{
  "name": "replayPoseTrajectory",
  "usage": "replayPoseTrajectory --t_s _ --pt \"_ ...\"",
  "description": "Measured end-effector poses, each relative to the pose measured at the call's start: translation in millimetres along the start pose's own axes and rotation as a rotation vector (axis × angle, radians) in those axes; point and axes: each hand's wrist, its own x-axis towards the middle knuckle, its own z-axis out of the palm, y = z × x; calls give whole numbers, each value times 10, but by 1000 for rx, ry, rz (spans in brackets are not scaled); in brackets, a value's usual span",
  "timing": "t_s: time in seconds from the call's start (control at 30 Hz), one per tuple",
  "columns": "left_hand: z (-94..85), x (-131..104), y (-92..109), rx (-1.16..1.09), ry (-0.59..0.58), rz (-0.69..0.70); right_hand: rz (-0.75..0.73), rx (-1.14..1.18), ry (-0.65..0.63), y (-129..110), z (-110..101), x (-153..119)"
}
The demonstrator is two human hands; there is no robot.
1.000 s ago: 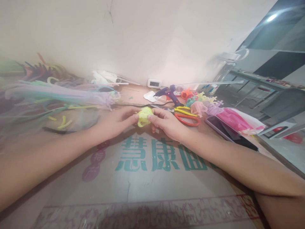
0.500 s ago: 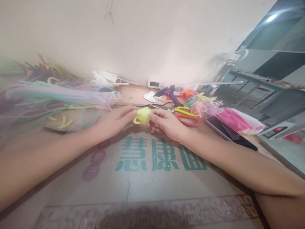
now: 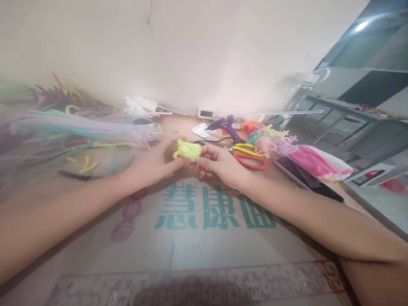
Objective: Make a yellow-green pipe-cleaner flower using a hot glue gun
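Observation:
A light yellow piece [image 3: 187,151], seemingly bent from pipe cleaners, is held up between my two hands over the printed board. My left hand [image 3: 159,158] grips its left side, thumb along the lower edge and fingers behind it. On the other side, my right hand [image 3: 219,165] pinches the piece's right end between thumb and fingers. Scissors with red handles [image 3: 250,161] lie just past my right hand, beside a yellow-handled tool [image 3: 247,149]. Beyond them stands a dark blue glue gun [image 3: 228,126].
Bundled pastel pipe cleaners [image 3: 95,126] are spread at the left, with short yellow bits [image 3: 85,163] before them. Coloured finished-looking pieces [image 3: 267,144], a phone [image 3: 306,176] and a pink packet [image 3: 318,161] line the right side. A small digital clock [image 3: 206,112] stands by the wall.
The yellow piece has turned in my hands, its loops now pointing left. My left thumb has moved beneath it, and my left fingers have opened around its far side.

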Motion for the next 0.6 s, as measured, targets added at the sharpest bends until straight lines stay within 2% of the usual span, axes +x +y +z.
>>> replayPoseTrajectory --t_s 0.43,0.6 --pt "-21 -24 -51 52 24 2 58 -186 27 -81 41 -35" --pt "-22 -39 -18 77 -33 2 52 -189 9 -53 34 -30"
